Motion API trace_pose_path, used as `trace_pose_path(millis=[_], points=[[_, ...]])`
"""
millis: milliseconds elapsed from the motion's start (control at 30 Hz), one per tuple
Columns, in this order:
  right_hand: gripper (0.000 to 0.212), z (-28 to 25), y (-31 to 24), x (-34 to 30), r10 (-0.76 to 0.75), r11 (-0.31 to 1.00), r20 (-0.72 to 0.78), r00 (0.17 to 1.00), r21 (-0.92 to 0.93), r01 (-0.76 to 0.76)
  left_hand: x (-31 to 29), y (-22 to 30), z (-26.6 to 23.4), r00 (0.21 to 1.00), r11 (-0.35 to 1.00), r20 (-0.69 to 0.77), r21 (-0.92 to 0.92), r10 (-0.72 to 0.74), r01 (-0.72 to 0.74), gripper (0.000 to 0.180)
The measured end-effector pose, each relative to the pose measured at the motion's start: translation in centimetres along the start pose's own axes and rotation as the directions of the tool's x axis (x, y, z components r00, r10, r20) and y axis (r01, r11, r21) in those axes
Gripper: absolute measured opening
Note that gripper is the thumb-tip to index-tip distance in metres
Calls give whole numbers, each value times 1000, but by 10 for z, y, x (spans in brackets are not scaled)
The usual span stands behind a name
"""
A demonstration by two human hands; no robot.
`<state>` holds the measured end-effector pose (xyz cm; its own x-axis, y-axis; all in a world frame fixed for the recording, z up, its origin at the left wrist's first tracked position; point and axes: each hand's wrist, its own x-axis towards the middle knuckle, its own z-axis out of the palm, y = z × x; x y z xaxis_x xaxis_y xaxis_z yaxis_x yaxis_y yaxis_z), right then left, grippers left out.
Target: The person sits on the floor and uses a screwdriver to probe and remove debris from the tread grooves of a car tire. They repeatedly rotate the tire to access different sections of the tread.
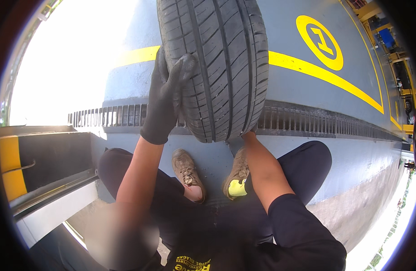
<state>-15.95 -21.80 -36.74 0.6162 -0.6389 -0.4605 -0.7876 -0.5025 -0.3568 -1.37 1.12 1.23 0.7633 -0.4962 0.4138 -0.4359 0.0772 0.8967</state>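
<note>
A black car tire (219,72) stands upright in front of me, its grooved tread facing me. My left hand (166,92), in a dark work glove, is closed on the tire's left edge. Its thumb lies on the tread, and the other fingers reach along the far side of that edge. My right forearm (266,165) runs to the lower right of the tire. There my right hand goes out of sight behind the rubber, so its fingers are hidden. Both my shoes (187,169) are on the floor just below the tire, one to each side, and my knees are bent.
A slotted drain grate (307,119) crosses the grey floor behind the tire. Yellow lines (325,79) and a yellow circle marking (320,43) are painted beyond it. A black-and-yellow edge (40,162) is at my left. Yellow equipment (400,58) lines the far right.
</note>
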Motion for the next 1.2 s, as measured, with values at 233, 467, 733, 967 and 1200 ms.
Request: trace_pose_path(millis=[233,467,733,967,1200], points=[[31,-35,-17,-2,261,959,-89,961,141,-248,0,9,-3,963,929,0,-262,-270,261,73],[25,-291,-142,-23,158,239,-653,741,753,613,-1,11,-3,976,899,13,-386,-219,207,69],[31,-388,-220,-154,-415,-88,-685,599,685,723,-3,16,4,966,906,-5,-347,-260,242,62],[29,-337,-219,-169,-150,-110,-740,655,671,733,-21,-15,-1,997,971,78,237,-9,-10,45],[34,-330,-221,-161,-19,-119,-695,719,715,689,-28,-44,-5,950,818,70,492,303,-297,40]])
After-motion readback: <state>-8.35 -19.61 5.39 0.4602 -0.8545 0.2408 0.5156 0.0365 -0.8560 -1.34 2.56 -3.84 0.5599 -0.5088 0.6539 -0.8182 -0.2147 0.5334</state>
